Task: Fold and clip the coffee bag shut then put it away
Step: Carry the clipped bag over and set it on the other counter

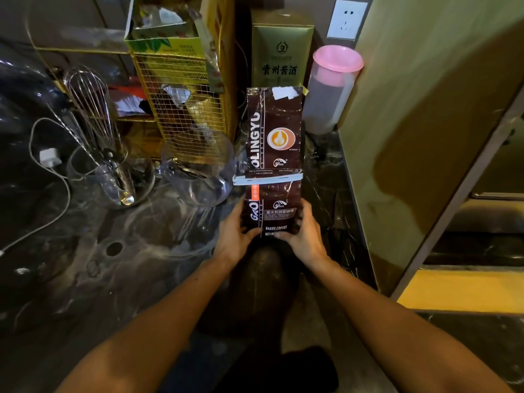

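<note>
A tall dark brown coffee bag [273, 131] stands upright at the middle of the dark counter. A white clip [268, 178] runs across it about two thirds of the way down, with the upper part of the bag standing straight above the clip. My left hand [235, 231] grips the bag's lower left side. My right hand [304, 231] grips its lower right side. Both thumbs rest on the front near the bottom print.
Behind the bag stand a gold-green box [280, 49] and a pink-lidded plastic jar [331, 89]. A yellow wire basket [184, 95], a glass jug [201, 168], a whisk in a glass bowl [110, 177] and a white cable sit left. An olive cabinet wall [411, 137] rises right.
</note>
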The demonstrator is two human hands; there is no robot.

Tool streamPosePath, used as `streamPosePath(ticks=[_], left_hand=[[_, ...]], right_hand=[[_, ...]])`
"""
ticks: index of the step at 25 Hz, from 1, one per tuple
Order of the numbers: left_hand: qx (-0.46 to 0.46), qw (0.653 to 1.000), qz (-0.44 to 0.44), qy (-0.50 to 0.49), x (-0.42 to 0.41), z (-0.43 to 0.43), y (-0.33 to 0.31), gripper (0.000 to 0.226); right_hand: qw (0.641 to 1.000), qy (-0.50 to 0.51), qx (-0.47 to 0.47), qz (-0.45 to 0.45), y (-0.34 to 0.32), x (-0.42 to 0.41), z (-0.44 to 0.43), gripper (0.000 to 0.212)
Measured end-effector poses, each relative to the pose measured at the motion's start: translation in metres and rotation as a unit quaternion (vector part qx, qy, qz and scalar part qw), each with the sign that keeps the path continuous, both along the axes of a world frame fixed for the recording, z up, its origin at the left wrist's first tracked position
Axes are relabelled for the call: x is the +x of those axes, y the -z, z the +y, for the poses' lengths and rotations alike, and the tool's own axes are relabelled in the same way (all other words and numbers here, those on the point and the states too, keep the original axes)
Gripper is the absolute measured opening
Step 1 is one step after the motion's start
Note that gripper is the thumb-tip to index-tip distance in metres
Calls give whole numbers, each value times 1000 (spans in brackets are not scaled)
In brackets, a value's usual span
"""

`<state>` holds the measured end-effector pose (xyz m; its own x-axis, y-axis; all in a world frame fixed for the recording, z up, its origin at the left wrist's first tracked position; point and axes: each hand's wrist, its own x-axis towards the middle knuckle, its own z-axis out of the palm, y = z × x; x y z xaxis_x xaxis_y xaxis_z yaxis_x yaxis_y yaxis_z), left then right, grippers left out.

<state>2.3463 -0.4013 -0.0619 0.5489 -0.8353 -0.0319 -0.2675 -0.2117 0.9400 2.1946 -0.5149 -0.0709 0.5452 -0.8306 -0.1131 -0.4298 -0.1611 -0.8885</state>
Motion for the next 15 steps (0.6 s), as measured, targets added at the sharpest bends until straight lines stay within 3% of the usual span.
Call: streamPosePath(ticks=[6,9,12,15], left_hand=[[16,999,-26,25,4,1,-3,93],[4,999,-35,17,1,15,-10,90],[13,998,-61,12,-6,41,-3,77],[92,987,-121,45,-11,65,5,69]], right_hand=[[999,6,35,-7,1,-4,4,103],[992,80,76,-60,-13,-11,17,104],[991,106,53,-68,-17,-28,41,91],[997,77,-14,-7,-19,-38,63,72]])
